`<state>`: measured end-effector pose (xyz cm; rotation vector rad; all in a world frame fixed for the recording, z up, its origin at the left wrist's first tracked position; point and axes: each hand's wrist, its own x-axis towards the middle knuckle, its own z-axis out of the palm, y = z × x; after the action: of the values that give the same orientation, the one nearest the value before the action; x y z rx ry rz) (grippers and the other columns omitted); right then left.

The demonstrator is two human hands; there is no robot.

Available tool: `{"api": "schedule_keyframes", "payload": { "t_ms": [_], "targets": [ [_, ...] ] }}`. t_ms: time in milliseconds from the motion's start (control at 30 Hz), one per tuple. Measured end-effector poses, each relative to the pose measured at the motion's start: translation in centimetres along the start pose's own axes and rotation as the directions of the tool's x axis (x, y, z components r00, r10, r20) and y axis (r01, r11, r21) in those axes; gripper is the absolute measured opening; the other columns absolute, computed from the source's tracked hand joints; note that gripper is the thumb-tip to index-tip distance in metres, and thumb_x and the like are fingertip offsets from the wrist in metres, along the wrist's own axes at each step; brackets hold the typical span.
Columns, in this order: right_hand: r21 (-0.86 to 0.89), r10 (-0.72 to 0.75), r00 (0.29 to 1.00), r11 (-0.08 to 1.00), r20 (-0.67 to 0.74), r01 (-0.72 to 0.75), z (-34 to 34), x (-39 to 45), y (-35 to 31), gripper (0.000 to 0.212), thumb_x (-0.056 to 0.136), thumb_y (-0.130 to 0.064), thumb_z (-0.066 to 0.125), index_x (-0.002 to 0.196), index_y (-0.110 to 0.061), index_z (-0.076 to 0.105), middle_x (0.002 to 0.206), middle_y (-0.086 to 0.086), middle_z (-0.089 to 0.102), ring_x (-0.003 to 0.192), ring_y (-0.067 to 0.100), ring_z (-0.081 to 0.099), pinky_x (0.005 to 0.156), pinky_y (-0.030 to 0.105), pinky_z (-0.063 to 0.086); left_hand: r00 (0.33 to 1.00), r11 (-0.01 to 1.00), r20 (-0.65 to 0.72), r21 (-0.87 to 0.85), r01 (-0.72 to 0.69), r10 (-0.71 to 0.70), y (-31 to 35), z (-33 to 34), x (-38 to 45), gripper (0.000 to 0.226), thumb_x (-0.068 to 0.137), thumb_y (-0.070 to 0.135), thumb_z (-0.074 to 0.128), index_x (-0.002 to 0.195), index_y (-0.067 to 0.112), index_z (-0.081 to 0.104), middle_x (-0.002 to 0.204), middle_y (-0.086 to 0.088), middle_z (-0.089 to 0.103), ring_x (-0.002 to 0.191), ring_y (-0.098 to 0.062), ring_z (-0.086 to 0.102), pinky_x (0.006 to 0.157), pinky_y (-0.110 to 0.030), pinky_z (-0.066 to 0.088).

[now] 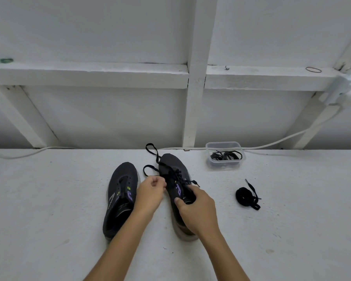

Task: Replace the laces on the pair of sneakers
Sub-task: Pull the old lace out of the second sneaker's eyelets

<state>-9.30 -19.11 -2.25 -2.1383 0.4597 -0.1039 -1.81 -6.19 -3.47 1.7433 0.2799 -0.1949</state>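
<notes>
Two black sneakers with purple marks lie on a white surface, toes pointing away from me. The left sneaker (121,191) has bare eyelets and no lace. The right sneaker (173,165) carries a black lace (151,157) that loops loose past its toe. My left hand (150,192) pinches that lace beside the shoe's tongue. My right hand (197,209) grips the right sneaker around its collar, thumb on the inner side. A bundled black lace (246,196) lies to the right of the shoes.
A clear plastic tub (209,147) with more dark laces stands at the back right, near the wall. A white cable (292,136) runs along the wall's foot. White wooden beams frame the wall behind.
</notes>
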Motion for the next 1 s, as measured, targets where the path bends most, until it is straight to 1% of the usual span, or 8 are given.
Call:
{"api": "schedule_keyframes", "payload": {
  "t_ms": [233,333,433,567,667,800,933,1000],
  "targets": [
    [-0.004,-0.004,1.0,1.0,0.013,0.004,-0.1,0.1,0.2,0.031,0.085,-0.037,0.073,0.115,-0.034,0.066,0.101,-0.021,0.064,0.095,0.003,0.059,0.073,0.008,0.038,0.993,0.991,0.092,0.106,-0.082,0.073,-0.4,1.2,-0.8,0.012,0.088,0.039,0.072,0.084,0.027,0.071,0.082,0.013,0.071,0.077,-0.004,0.064,0.064,-0.02,0.045],
    [0.001,0.014,1.0,1.0,0.005,-0.014,0.0,0.0,0.2,0.038,0.085,-0.039,0.073,0.121,-0.032,0.066,0.11,-0.017,0.067,0.1,0.004,0.06,0.079,0.014,0.04,0.977,0.976,-0.102,-0.091,-0.197,0.188,0.3,1.2,-0.7,0.009,0.096,0.031,0.064,0.089,0.026,0.064,0.086,0.005,0.07,0.077,-0.008,0.065,0.071,-0.027,0.052],
    [0.014,0.027,1.0,1.0,-0.003,-0.027,0.1,0.0,0.2,0.038,0.086,-0.038,0.073,0.122,-0.03,0.066,0.108,-0.018,0.066,0.096,0.002,0.059,0.075,0.01,0.039,0.933,0.904,-0.354,-0.373,-0.208,0.068,0.9,0.6,-0.5,0.009,0.101,0.029,0.056,0.094,0.024,0.058,0.086,0.005,0.065,0.073,0.001,0.066,0.072,-0.029,0.059],
    [0.002,0.023,1.0,1.0,-0.007,-0.023,0.1,0.2,0.1,0.035,0.088,-0.037,0.071,0.122,-0.028,0.066,0.11,-0.015,0.066,0.098,0.004,0.059,0.078,0.014,0.04,1.0,0.972,0.005,-0.233,0.024,-0.023,0.1,0.9,-0.9,0.014,0.096,0.041,0.062,0.094,0.028,0.065,0.085,0.006,0.069,0.07,0.003,0.065,0.075,-0.029,0.057],
    [0.003,0.017,1.0,1.0,-0.002,-0.017,0.1,0.2,0.1,0.035,0.088,-0.037,0.07,0.122,-0.029,0.066,0.112,-0.014,0.066,0.099,0.005,0.058,0.078,0.013,0.039,0.99,1.0,0.14,0.008,0.006,-0.007,-0.6,1.3,-1.0,0.013,0.089,0.041,0.072,0.096,0.029,0.072,0.095,0.008,0.074,0.092,-0.008,0.069,0.085,-0.029,0.055],
    [0.01,0.024,1.0,1.0,-0.006,-0.024,0.0,0.3,0.2,0.036,0.088,-0.037,0.071,0.123,-0.03,0.066,0.109,-0.015,0.065,0.098,0.004,0.058,0.073,0.007,0.035,0.987,0.961,0.09,0.232,-0.154,0.136,-0.4,0.8,-0.4,0.008,0.093,0.028,0.068,0.088,0.024,0.072,0.086,0.006,0.073,0.085,-0.011,0.068,0.069,-0.018,0.05],
    [0.009,0.04,0.999,0.999,-0.001,-0.04,0.0,0.4,0.0,0.039,0.088,-0.037,0.072,0.124,-0.027,0.066,0.104,-0.017,0.064,0.093,0.003,0.057,0.074,0.009,0.039,0.983,0.992,-0.13,0.033,-0.124,0.128,0.3,0.2,0.0,0.013,0.101,0.026,0.054,0.091,0.02,0.06,0.081,0.006,0.071,0.079,-0.01,0.071,0.073,-0.037,0.06],
    [0.015,0.054,0.999,0.998,0.007,-0.054,0.0,0.3,-0.1,0.041,0.088,-0.038,0.072,0.126,-0.026,0.066,0.112,-0.013,0.068,0.099,0.006,0.06,0.082,0.017,0.044,0.962,0.992,-0.253,-0.043,-0.12,0.106,0.3,0.2,-0.1,0.015,0.103,0.027,0.05,0.089,0.023,0.053,0.084,0.003,0.071,0.07,-0.006,0.069,0.066,-0.031,0.059]
  ]
}}
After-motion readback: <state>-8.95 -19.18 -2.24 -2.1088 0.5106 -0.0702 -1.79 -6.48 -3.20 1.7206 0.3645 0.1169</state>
